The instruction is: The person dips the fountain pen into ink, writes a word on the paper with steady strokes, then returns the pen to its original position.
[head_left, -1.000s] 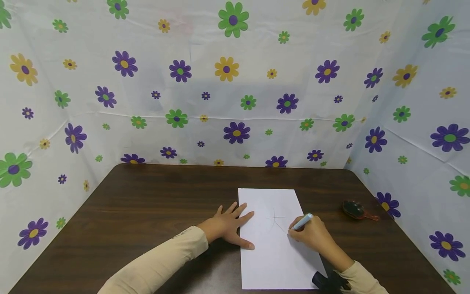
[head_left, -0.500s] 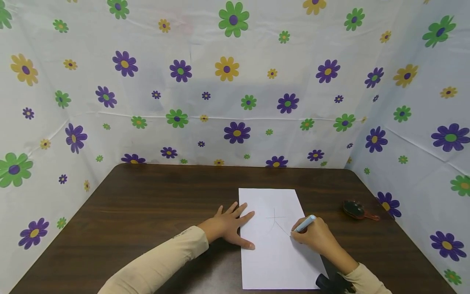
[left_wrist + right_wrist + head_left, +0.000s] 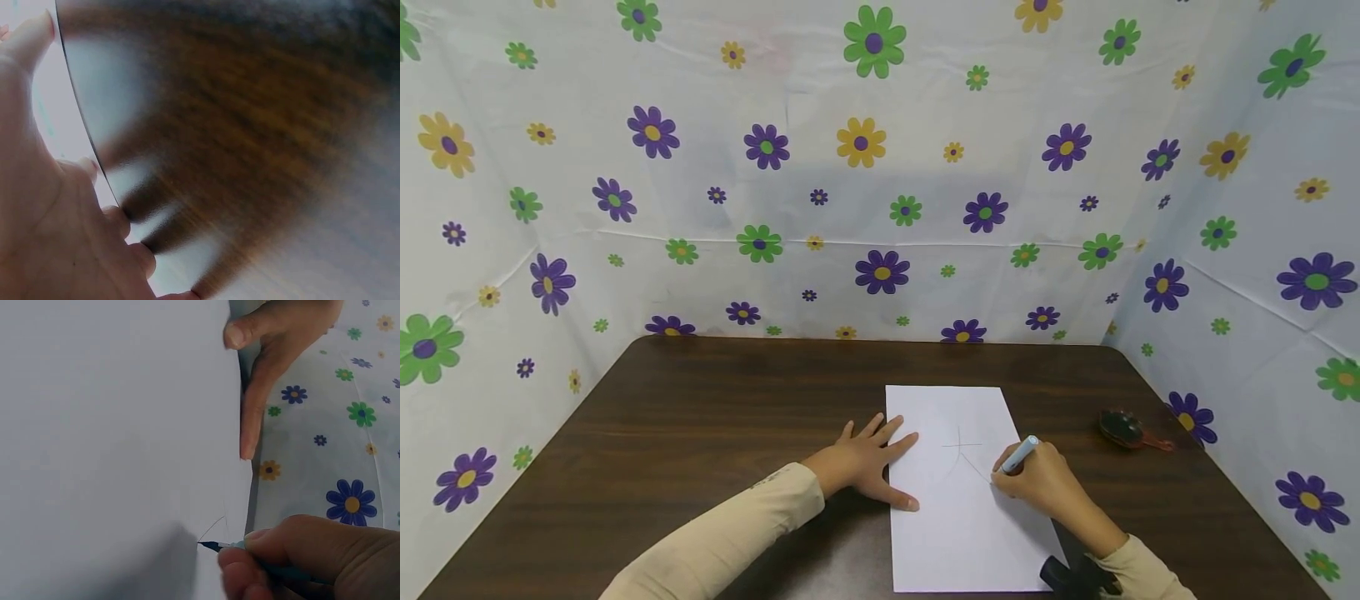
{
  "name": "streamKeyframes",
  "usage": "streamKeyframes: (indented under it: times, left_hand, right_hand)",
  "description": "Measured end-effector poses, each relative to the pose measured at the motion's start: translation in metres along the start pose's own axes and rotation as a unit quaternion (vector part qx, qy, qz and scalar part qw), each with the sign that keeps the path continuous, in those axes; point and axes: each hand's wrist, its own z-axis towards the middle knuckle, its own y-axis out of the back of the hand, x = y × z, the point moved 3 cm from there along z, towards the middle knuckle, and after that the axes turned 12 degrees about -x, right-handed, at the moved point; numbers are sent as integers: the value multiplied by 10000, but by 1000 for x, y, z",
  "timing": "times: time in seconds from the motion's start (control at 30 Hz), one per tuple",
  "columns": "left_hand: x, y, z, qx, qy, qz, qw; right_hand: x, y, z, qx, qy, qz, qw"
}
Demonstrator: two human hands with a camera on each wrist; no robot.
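A white sheet of paper [image 3: 955,542] lies on the dark wooden table. My left hand [image 3: 867,465] rests with spread fingers on its left edge, thumb and fingertips on the paper. In the left wrist view the palm of my left hand [image 3: 56,206] shows beside the paper's edge. My right hand [image 3: 1037,479] pinches a light blue pen [image 3: 1019,455], its dark tip on the sheet in the right wrist view, where the pen tip [image 3: 209,545] meets a thin line. Thin drawn strokes [image 3: 960,445] form a cross with two slanting legs below it.
A dark oval object with a reddish-brown handle [image 3: 1124,428] lies on the table [image 3: 737,400] to the right of the paper. A white cloth with printed flowers [image 3: 805,200] stands behind the table and along both sides. Black gear [image 3: 1063,575] sits at the right wrist.
The right hand with the pen has shifted slightly right and down, and the right slanting stroke has grown a little longer. The left hand has stayed in place.
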Motion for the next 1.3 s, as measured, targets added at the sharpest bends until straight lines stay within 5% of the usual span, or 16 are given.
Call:
streamKeyframes:
  times: [0.3, 0.6, 0.97, 1.1, 1.2, 1.3]
  left_hand:
    - [1, -5, 1, 65, 1, -12, 10000]
    - [1, -5, 0, 84, -31, -48, 9999]
    - [3, -6, 3, 16, 13, 30, 10000]
    - [4, -6, 4, 65, 9, 33, 10000]
    - [3, -5, 2, 63, 4, 20, 10000]
    - [2, -3, 1, 35, 2, 18, 10000]
  right_hand:
    - [-8, 14, 11, -654, -123, 340, 9972]
    - [-41, 47, 27, -1275, -188, 578, 9900]
    - [-81, 91, 30, -1833, 119, 24, 9830]
    - [-100, 102, 28, -1802, 68, 761, 9807]
    - [-115, 107, 26, -1397, -199, 2614, 9549]
    - [-125, 110, 25, -1000, -545, 4207, 9000]
